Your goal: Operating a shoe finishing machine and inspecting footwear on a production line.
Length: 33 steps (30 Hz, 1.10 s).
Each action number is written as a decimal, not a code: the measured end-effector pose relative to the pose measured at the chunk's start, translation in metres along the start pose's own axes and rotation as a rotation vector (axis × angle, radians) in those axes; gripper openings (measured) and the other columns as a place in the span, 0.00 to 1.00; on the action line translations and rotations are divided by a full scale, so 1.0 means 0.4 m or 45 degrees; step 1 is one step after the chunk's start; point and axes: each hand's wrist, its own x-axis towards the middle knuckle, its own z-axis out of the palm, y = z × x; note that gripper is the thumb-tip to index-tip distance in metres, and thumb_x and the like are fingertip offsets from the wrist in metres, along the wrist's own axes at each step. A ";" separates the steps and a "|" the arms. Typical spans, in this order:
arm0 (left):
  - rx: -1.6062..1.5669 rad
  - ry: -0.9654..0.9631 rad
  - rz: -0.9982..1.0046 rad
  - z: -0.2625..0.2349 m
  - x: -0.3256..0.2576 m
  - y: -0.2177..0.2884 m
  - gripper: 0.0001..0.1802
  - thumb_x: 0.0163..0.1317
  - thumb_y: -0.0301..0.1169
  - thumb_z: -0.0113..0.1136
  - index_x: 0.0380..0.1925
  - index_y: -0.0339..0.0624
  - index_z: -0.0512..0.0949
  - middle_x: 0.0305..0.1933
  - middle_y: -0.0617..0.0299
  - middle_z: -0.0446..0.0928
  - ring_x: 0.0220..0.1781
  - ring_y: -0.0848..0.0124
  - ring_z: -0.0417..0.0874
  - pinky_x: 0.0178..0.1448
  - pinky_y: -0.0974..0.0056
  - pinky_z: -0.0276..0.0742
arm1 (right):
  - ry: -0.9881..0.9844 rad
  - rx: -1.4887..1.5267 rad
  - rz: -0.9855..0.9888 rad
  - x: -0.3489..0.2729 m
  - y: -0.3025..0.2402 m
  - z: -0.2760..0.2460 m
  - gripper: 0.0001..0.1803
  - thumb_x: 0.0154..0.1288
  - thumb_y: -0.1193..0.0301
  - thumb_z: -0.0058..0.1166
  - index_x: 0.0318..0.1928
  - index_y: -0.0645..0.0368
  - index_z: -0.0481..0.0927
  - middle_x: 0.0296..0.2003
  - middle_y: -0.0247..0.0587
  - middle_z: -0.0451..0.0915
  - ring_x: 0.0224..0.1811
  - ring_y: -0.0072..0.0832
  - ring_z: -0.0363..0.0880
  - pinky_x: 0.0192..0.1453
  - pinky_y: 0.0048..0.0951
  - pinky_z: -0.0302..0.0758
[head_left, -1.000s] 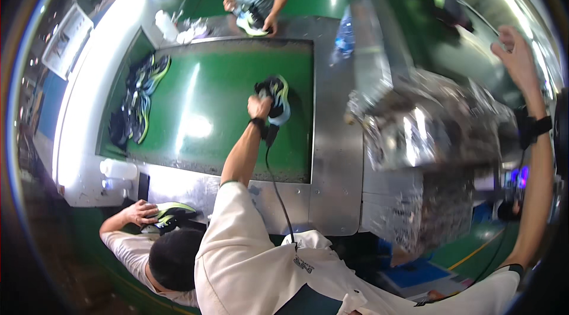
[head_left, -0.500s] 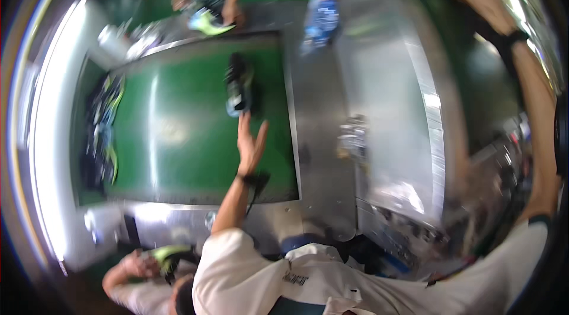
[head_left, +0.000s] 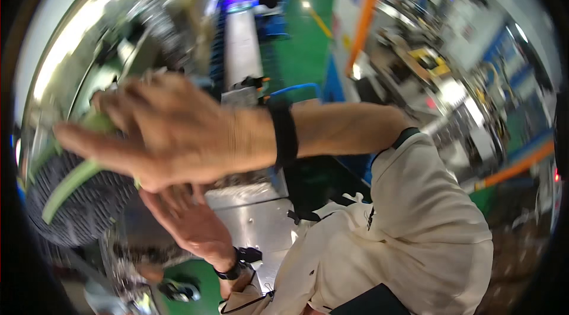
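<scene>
Both hands were up close to the camera here, crowded onto a dark knit shoe upper [head_left: 77, 202] with light green trim at the near left. The right hand [head_left: 166, 134] came across from the right with a black wristband [head_left: 283, 134] on it, fingers spread and laid over the top of the shoe, so it looked like a loose covering grip more than a clench. The left hand [head_left: 189, 223] sat just underneath, palm up, wearing a black watch [head_left: 232, 269]. It seemed to be supporting the shoe from below, but whether its fingers had actually closed on it I can't tell, since the right hand hid them.

The shoe was held up above the shiny metal tabletop [head_left: 255, 220], not resting on it. Everything at the left was pretty blurred, so details of the shoe were hard to make out.

My take on doing this bit well: keep the lower hand cupped under the shoe so it carries the weight, and let the upper hand just steady and guide. The knit looked soft, so a pinch would crumple it. A cream apron [head_left: 415, 238] filled the right.
</scene>
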 end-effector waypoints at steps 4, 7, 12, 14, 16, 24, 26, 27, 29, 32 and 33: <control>-0.259 -0.151 -0.169 0.326 -0.178 -0.076 0.62 0.52 0.73 0.54 0.73 0.40 0.47 0.74 0.48 0.53 0.73 0.54 0.61 0.73 0.46 0.61 | -0.219 -0.314 0.286 -0.227 -0.066 -0.458 0.39 0.62 0.53 0.54 0.72 0.43 0.59 0.58 0.62 0.68 0.55 0.55 0.72 0.53 0.58 0.73; 0.249 -0.152 -0.290 0.509 -0.432 -0.280 0.34 0.68 0.52 0.54 0.61 0.34 0.65 0.55 0.52 0.74 0.56 0.61 0.76 0.62 0.52 0.72 | -0.452 -0.411 0.566 -0.440 -0.110 -0.841 0.39 0.57 0.55 0.58 0.69 0.48 0.64 0.69 0.57 0.59 0.66 0.57 0.63 0.62 0.63 0.64; -0.594 -0.588 -0.924 0.905 -0.515 -0.335 0.31 0.58 0.43 0.63 0.53 0.31 0.70 0.50 0.54 0.77 0.50 0.65 0.80 0.54 0.61 0.78 | -0.033 -0.439 1.185 -0.625 -0.087 -1.387 0.40 0.51 0.64 0.71 0.63 0.62 0.68 0.65 0.48 0.68 0.62 0.41 0.71 0.60 0.41 0.72; -0.624 -0.878 -1.183 1.027 -0.583 -0.358 0.32 0.56 0.42 0.64 0.55 0.31 0.69 0.50 0.53 0.77 0.50 0.66 0.80 0.54 0.61 0.78 | 0.337 -0.146 1.641 -0.756 -0.069 -1.569 0.50 0.48 0.57 0.76 0.67 0.62 0.63 0.64 0.47 0.70 0.59 0.30 0.74 0.53 0.29 0.76; -0.633 -1.092 -1.318 1.156 -0.679 -0.383 0.34 0.56 0.41 0.63 0.58 0.32 0.67 0.51 0.54 0.77 0.50 0.67 0.80 0.54 0.62 0.76 | 0.356 0.386 1.952 -0.832 -0.101 -1.720 0.50 0.51 0.63 0.76 0.70 0.63 0.60 0.58 0.37 0.72 0.47 0.21 0.75 0.46 0.21 0.75; -0.231 -1.965 -1.215 1.637 -0.996 -0.502 0.36 0.71 0.50 0.53 0.65 0.29 0.66 0.51 0.53 0.78 0.52 0.70 0.80 0.52 0.66 0.78 | 1.139 -0.612 2.221 -1.110 -0.348 -2.087 0.31 0.54 0.70 0.69 0.59 0.62 0.76 0.45 0.30 0.79 0.42 0.17 0.75 0.49 0.20 0.71; -0.124 -2.064 -1.181 1.734 -1.066 -0.568 0.35 0.70 0.50 0.53 0.61 0.26 0.70 0.55 0.51 0.78 0.53 0.68 0.80 0.58 0.63 0.77 | 1.358 -0.967 2.174 -1.090 -0.367 -2.132 0.28 0.56 0.77 0.66 0.58 0.63 0.76 0.46 0.32 0.80 0.43 0.20 0.78 0.50 0.22 0.73; -0.016 -2.084 -1.122 1.785 -1.118 -0.607 0.34 0.70 0.49 0.54 0.58 0.26 0.72 0.53 0.51 0.79 0.52 0.68 0.80 0.57 0.63 0.76 | 1.325 -1.028 2.180 -1.124 -0.408 -2.189 0.27 0.57 0.79 0.63 0.59 0.64 0.76 0.47 0.34 0.80 0.44 0.21 0.77 0.51 0.23 0.73; 0.119 -2.055 -1.028 1.871 -1.216 -0.689 0.33 0.65 0.49 0.59 0.53 0.25 0.76 0.48 0.49 0.81 0.50 0.67 0.81 0.55 0.63 0.76 | 1.423 -1.211 2.157 -1.094 -0.403 -2.230 0.27 0.57 0.80 0.62 0.60 0.64 0.75 0.48 0.34 0.79 0.45 0.22 0.77 0.52 0.23 0.73; 0.320 -1.887 -0.914 1.967 -1.340 -0.796 0.35 0.54 0.50 0.68 0.48 0.26 0.77 0.44 0.43 0.82 0.50 0.58 0.82 0.54 0.59 0.76 | 1.266 -1.352 1.970 -1.106 -0.421 -2.283 0.28 0.57 0.79 0.61 0.61 0.66 0.74 0.49 0.36 0.78 0.46 0.23 0.76 0.54 0.24 0.71; 0.351 -1.862 -0.905 1.987 -1.365 -0.836 0.35 0.51 0.50 0.70 0.46 0.27 0.77 0.44 0.41 0.81 0.51 0.54 0.82 0.55 0.58 0.75 | 1.255 -1.338 1.963 -1.085 -0.399 -2.281 0.28 0.57 0.79 0.61 0.60 0.67 0.74 0.49 0.37 0.78 0.48 0.23 0.76 0.56 0.24 0.71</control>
